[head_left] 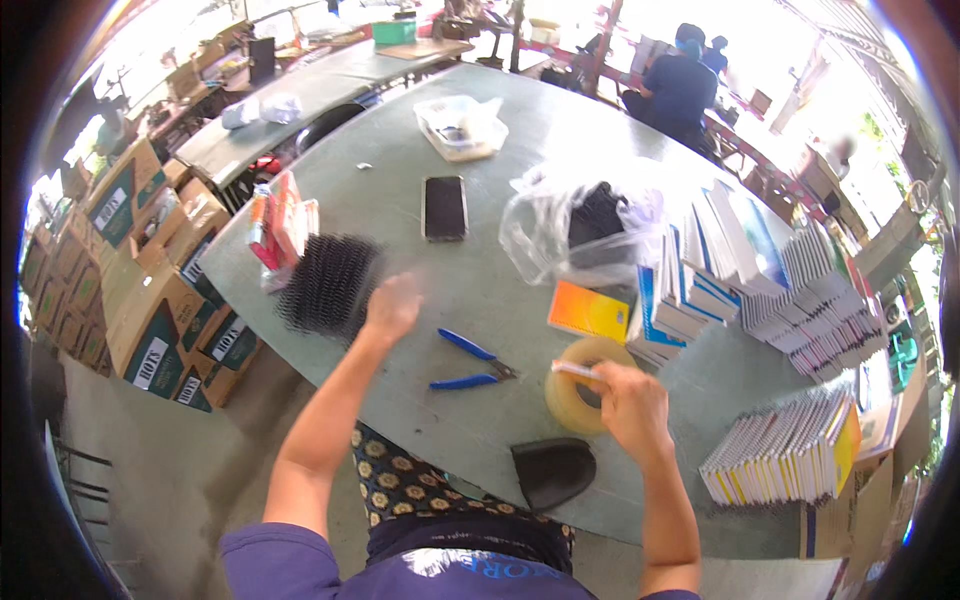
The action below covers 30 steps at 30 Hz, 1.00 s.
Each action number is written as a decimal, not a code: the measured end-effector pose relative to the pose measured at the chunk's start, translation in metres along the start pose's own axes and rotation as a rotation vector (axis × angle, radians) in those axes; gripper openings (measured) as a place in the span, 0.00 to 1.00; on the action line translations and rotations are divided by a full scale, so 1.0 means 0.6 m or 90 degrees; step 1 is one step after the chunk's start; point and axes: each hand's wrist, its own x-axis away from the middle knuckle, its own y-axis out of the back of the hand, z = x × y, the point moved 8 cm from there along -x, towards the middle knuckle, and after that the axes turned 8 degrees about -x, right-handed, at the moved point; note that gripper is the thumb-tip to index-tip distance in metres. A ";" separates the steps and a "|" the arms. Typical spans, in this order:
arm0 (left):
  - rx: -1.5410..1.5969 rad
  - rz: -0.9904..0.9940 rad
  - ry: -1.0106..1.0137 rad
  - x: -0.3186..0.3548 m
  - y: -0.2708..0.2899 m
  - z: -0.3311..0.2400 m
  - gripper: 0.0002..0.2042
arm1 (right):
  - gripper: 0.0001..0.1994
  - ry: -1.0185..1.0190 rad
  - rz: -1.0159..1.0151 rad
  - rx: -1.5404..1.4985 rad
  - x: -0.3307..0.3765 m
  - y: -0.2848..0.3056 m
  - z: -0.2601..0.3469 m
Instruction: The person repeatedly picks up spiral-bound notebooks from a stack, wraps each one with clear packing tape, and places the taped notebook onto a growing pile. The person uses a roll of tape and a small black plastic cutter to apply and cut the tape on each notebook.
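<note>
two hands: left hand blurred, grip unclear, by black spiral bindings; right hand pinching tape end on tape roll. risk: tape tearing or restickng if pinch slips.

On the worktop, pliers lie between a pile of spiral bindings at left and a tape roll at right; a phone lies behind them.

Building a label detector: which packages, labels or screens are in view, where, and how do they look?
Black smartphone: flat mid-table, dark screen.
Brown cardboard cartons: stacked on floor left, green-and-white label panels.
Clear plastic bag: right of phone, dark contents.
Clear plastic tub: far side of table.
</note>
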 end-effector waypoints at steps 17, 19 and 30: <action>0.375 0.027 -0.242 0.109 0.143 -0.331 0.07 | 0.08 -0.011 -0.068 -0.181 -0.001 0.022 0.001; 0.350 0.003 -0.240 0.111 0.141 -0.336 0.07 | 0.08 -0.010 -0.077 -0.200 0.005 0.019 -0.004; 0.434 0.301 -0.129 0.080 0.101 -0.337 0.07 | 0.05 0.028 -0.056 -0.125 0.011 0.017 0.019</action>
